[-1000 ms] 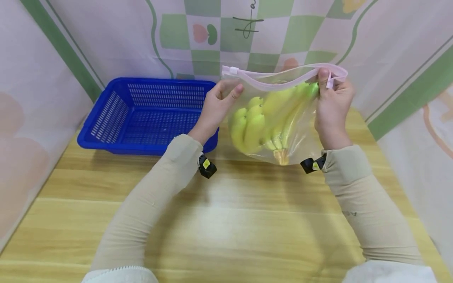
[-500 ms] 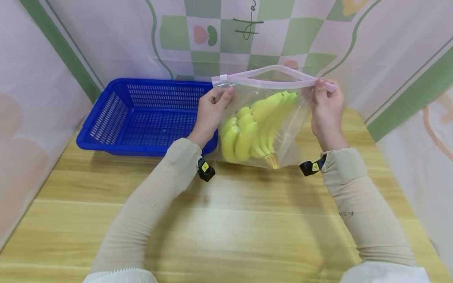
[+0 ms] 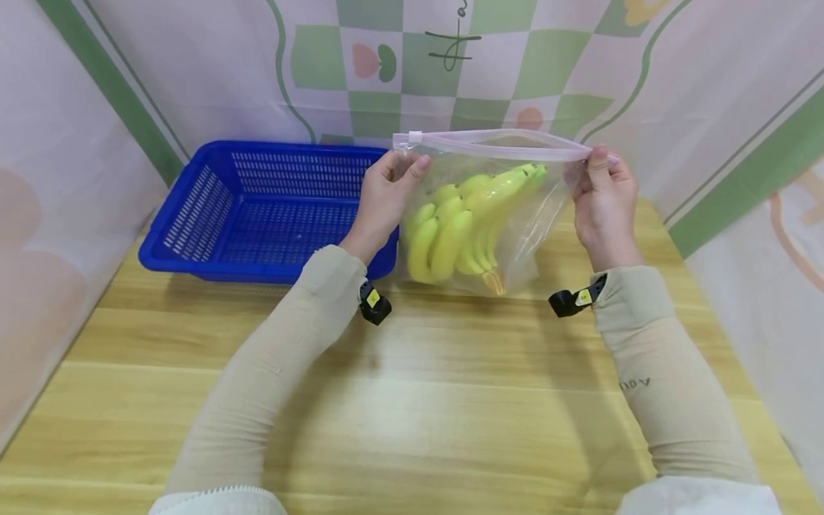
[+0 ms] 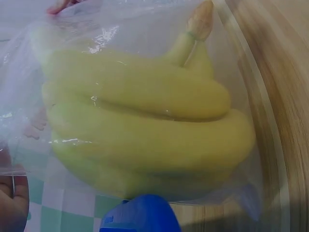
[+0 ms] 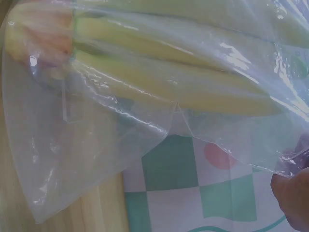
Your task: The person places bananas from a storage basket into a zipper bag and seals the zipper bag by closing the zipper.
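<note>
A clear zip bag [image 3: 534, 236] with a pink zip strip hangs between my two hands in the head view. Inside it lies a bunch of yellow bananas [image 3: 444, 236], its brown stem end pointing down. My left hand [image 3: 381, 197] pinches the bag's upper left side, just below the white slider [image 3: 415, 136]. At the upper right corner, my right hand [image 3: 605, 200] grips the strip between thumb and fingers. The bag's mouth gapes slightly along the strip. In the left wrist view the bananas [image 4: 145, 111] fill most of the bag; the right wrist view shows the stem end [image 5: 41, 34].
A blue plastic basket [image 3: 257, 268] with slotted walls stands at the back left, its right end close beside the bag and left hand. Under everything is a wooden table [image 3: 399, 415]. Patterned cloth [image 3: 373, 107] rises behind and at both sides.
The bag first moved left and lower, then slightly back right and up. Its bananas shifted inside. My right hand lowered along the corner, and the mouth now gapes less than half a second ago.
</note>
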Motion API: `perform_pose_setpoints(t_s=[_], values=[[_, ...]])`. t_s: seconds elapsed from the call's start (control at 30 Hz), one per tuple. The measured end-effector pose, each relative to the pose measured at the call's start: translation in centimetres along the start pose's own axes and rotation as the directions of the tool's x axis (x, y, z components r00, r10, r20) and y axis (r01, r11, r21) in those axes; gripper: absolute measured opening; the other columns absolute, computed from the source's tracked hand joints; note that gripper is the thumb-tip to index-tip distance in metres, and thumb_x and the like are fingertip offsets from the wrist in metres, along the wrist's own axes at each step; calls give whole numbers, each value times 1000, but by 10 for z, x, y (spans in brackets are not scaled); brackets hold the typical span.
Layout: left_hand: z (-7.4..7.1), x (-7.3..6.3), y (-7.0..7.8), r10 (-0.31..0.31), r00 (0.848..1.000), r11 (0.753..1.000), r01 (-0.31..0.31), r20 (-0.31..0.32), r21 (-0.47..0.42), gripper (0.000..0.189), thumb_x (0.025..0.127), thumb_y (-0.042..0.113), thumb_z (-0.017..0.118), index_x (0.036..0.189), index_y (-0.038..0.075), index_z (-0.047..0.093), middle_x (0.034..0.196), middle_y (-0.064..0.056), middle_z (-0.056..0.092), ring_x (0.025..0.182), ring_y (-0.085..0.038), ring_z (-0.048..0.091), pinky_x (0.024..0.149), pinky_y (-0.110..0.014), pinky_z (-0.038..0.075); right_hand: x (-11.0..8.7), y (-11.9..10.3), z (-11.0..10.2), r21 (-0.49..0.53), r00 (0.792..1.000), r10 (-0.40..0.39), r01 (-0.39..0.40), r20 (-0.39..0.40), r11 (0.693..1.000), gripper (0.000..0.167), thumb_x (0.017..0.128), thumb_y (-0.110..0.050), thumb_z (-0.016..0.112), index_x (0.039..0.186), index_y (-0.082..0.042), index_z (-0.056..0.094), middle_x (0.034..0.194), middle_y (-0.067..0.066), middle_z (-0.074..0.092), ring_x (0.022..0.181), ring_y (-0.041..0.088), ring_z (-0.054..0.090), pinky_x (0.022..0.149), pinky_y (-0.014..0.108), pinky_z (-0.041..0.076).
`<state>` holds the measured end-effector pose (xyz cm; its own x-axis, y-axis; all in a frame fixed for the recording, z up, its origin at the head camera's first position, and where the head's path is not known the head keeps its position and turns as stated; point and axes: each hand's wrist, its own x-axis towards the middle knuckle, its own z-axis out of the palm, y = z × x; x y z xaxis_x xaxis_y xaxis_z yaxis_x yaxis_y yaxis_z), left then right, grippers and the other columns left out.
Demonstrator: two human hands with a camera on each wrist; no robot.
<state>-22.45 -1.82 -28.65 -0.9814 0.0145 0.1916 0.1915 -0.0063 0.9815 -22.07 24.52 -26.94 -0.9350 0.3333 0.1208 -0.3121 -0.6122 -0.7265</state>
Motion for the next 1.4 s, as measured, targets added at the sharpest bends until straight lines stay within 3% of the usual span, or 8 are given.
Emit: perform_pose_setpoints(t_s=[0.27,0.57,0.77,0.93,1.17,1.3,1.33,1.4], values=[[1,-1,-1,5,1000,999,-6,24,35,25,93,27,62,101,3,62,112,-9,65,108,-16,59,93,-24,48,0,-3,-3,81,997,72,-72,1,994,16,84,-12,61,77,2,62,66,9,65,58,16,62,63,24,54],[5,-3,4,17,989,999,-22,145,32,39,93,24,62,129,12,55,131,-5,60,122,-13,56,100,-23,47,3,-5,-13,-8,989,145,-146,-30,989,24,94,-22,53,82,-2,61,73,7,66,66,15,59,68,23,51],[2,-3,6,51,980,998,-58,192,27,32,96,25,58,124,10,57,118,-5,63,103,-9,58,88,-22,48,4,-12,-17,-89,979,206,-205,-8,975,26,99,-25,49,87,-5,60,77,5,65,74,14,55,73,23,46],[2,-2,6,53,979,997,-61,195,37,28,97,27,55,117,7,61,96,2,60,84,-8,50,75,-21,42,10,-17,-19,-139,980,195,-198,-32,970,28,102,-25,44,92,-4,61,82,5,67,79,14,58,76,23,45],[1,0,12,64,983,998,-63,174,-14,30,99,26,50,118,5,60,125,-7,62,112,-12,58,95,-23,47,16,-30,-10,-211,994,97,-104,-43,972,35,104,-26,37,96,-2,60,84,6,69,82,15,61,77,21,49],[0,1,18,75,982,997,-70,173,-37,29,100,25,47,113,2,60,129,-9,60,110,-16,59,92,-23,48,15,-36,7,-401,999,20,-29,-26,916,34,104,-28,36,98,-6,63,86,0,70,93,11,62,87,18,45],[-1,1,19,74,981,997,-69,179,-34,29,100,25,47,112,2,60,128,-9,61,109,-15,59,91,-22,48,15,-37,13,-463,1000,11,-19,-19,886,34,104,-29,37,100,-8,63,87,-2,69,96,10,61,92,17,43],[-2,1,21,83,977,996,-79,196,-28,30,100,24,46,114,1,61,123,-12,63,106,-15,60,90,-22,48,13,-39,23,-613,1000,-6,16,18,790,33,103,-31,37,104,-12,64,89,-8,69,107,9,60,102,15,36]])
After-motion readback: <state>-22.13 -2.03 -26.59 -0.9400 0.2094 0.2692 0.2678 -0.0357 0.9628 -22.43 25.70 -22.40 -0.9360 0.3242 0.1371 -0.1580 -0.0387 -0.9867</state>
